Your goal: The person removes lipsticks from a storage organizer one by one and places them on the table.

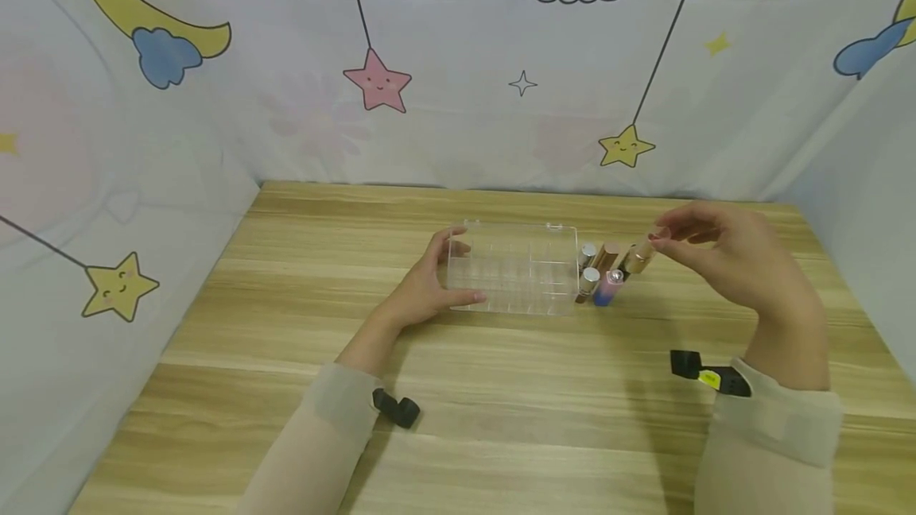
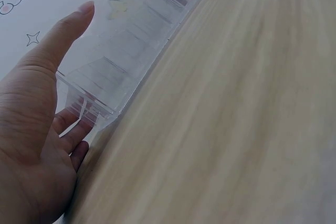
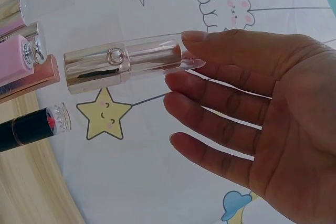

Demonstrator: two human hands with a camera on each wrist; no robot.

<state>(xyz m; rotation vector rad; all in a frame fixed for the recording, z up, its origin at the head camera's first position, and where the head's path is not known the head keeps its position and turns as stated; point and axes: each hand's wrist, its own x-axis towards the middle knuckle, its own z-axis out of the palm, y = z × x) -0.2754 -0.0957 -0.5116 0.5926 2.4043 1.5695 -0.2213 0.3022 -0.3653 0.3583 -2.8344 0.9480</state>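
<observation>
A clear plastic compartment organizer [image 1: 513, 269] lies on the wooden table. My left hand [image 1: 422, 284] holds its left end, thumb along the near side and fingers at the far side; the left wrist view shows fingertips by the organizer's corner [image 2: 100, 111]. With thumb and fingertips, my right hand [image 1: 737, 261] pinches the clear end of a gold lipstick tube [image 3: 100, 66], raised and tilted above the table. Beside the organizer stand several other lipsticks, among them a pink-and-blue one [image 1: 608, 289], a rose-gold one [image 1: 607, 257] and a black one [image 3: 23, 129] with a clear faceted top.
Two silver-capped lipsticks [image 1: 588, 278] stand close against the organizer's right side. The wooden table [image 1: 472, 420] reaches back to a white curtain [image 1: 458, 133] printed with stars, moons and clouds. Black straps with small devices [image 1: 397, 408] sit at both wrists.
</observation>
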